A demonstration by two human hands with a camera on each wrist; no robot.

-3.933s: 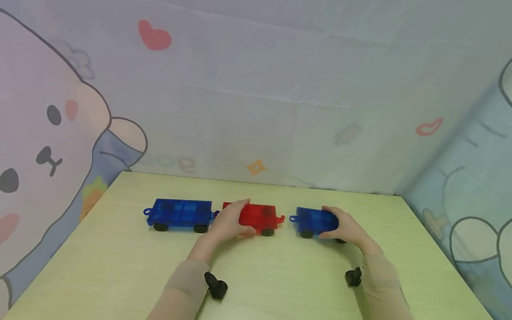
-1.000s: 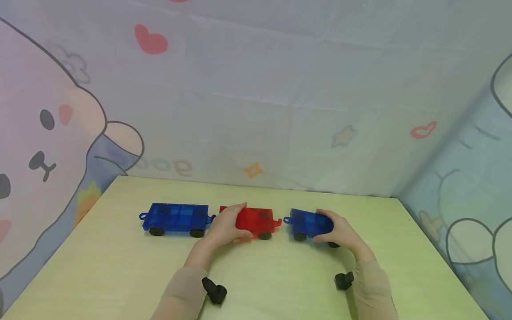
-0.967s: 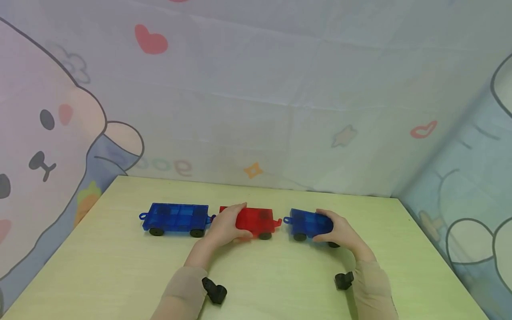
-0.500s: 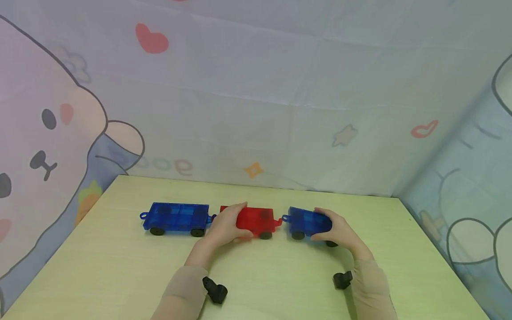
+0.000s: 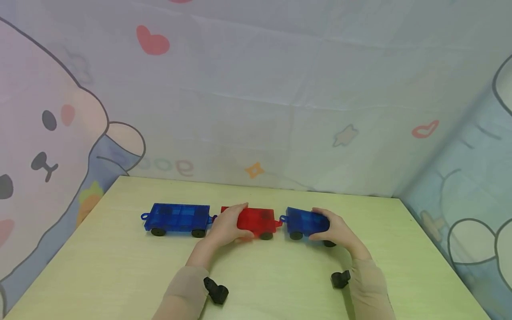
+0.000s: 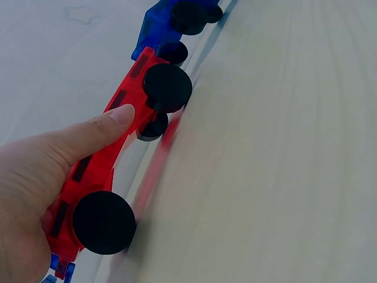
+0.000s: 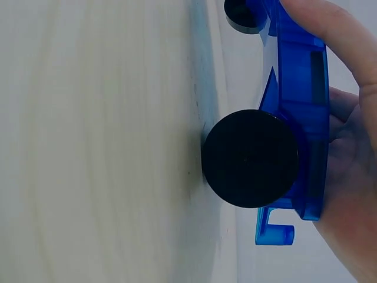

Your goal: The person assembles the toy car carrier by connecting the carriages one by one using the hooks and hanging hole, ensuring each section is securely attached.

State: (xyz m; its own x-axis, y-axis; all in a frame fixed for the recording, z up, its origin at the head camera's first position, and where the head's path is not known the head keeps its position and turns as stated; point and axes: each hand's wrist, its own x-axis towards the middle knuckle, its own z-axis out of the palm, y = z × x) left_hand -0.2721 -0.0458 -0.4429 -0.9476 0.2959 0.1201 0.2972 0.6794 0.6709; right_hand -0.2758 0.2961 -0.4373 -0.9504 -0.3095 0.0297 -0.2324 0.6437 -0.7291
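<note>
A clear-red toy train car (image 5: 256, 218) with black wheels stands mid-table. My left hand (image 5: 227, 226) holds it by its long sides; the left wrist view shows the thumb along the edge of the red car (image 6: 94, 168). To its right is a blue toy train car (image 5: 302, 221), slightly angled, gripped at its right end by my right hand (image 5: 337, 229). The loop on this blue car meets the hook on the red one; whether they are linked I cannot tell. In the right wrist view a hook hangs at the near end of the blue car (image 7: 303, 88).
A second blue train car (image 5: 180, 217) stands at the left, its coupling at the red car's left end partly behind my left hand. All rest on a pale wooden table (image 5: 272, 280). A printed cloth (image 5: 256, 98) hangs behind the table's back edge.
My right hand has slid its blue train car leftward, closing the gap, so its loop now meets the red car's hook. The left hand and red car have stayed about where they were.
</note>
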